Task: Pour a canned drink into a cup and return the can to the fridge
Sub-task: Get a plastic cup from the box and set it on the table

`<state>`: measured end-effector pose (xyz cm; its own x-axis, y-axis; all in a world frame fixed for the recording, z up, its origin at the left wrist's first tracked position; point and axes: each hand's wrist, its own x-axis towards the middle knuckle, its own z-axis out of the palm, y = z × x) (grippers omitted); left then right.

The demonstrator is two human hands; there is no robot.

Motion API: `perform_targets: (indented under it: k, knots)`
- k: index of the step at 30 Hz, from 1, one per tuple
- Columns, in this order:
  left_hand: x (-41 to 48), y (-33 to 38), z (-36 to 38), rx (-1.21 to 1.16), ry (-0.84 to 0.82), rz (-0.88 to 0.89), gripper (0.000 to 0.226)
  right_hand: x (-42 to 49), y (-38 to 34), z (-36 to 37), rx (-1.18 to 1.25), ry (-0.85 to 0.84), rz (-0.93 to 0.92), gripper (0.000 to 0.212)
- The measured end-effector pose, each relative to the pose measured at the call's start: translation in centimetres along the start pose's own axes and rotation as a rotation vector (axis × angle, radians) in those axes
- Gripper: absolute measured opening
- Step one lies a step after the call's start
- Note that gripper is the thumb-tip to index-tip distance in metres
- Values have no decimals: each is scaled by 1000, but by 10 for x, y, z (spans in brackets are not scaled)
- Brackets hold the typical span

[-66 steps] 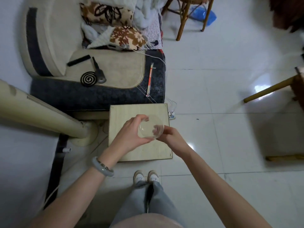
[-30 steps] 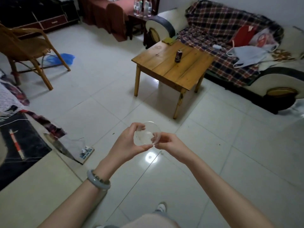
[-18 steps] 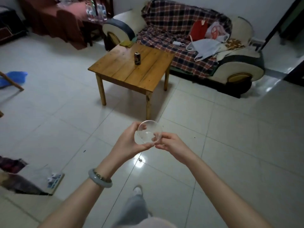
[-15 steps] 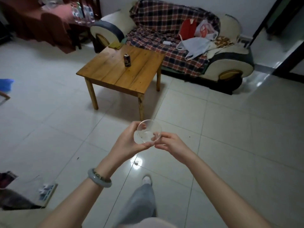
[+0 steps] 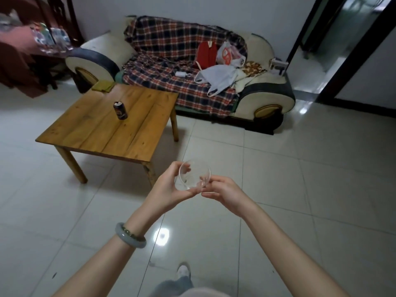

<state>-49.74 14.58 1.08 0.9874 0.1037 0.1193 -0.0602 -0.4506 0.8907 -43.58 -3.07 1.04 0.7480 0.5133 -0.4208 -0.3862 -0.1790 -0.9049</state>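
- The cup [image 5: 194,175], clear and apparently empty, is held in front of the body, above the floor tiles and short of the table [image 5: 132,133].
- The left hand [image 5: 169,189] is curled round the cup's left wall and base. The rim on the right side is pinched by the right hand [image 5: 222,190].
- The cup's mouth is tilted toward the camera, so its axis is not upright.
- The can [image 5: 120,110] stands on the table, its long axis vertical.
- The can lies ahead and to the left of the cup, well apart. The left hand is on the nearer side.
- It is judged that the cup is to be carried forward-left and set upright beside the can before pouring.
- No fridge is in view.
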Motion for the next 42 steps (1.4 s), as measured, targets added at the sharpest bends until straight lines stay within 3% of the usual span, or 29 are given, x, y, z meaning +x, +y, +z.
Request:
perform_targets:
  k: [7, 12, 25, 42]
  knots:
    - [94, -2, 12, 15, -36, 2, 78, 73, -37, -51, 24, 13, 7, 28]
    - [162, -13, 25, 26, -32, -31, 74, 139, -56, -90, 16, -34, 30, 26]
    - [346, -28, 76, 0, 247, -185, 68, 323, -148, -212, -103, -287, 75, 23]
    - [507, -128, 5, 66, 513, -257, 62, 550, -233, -182, -280, -589, 112, 28]
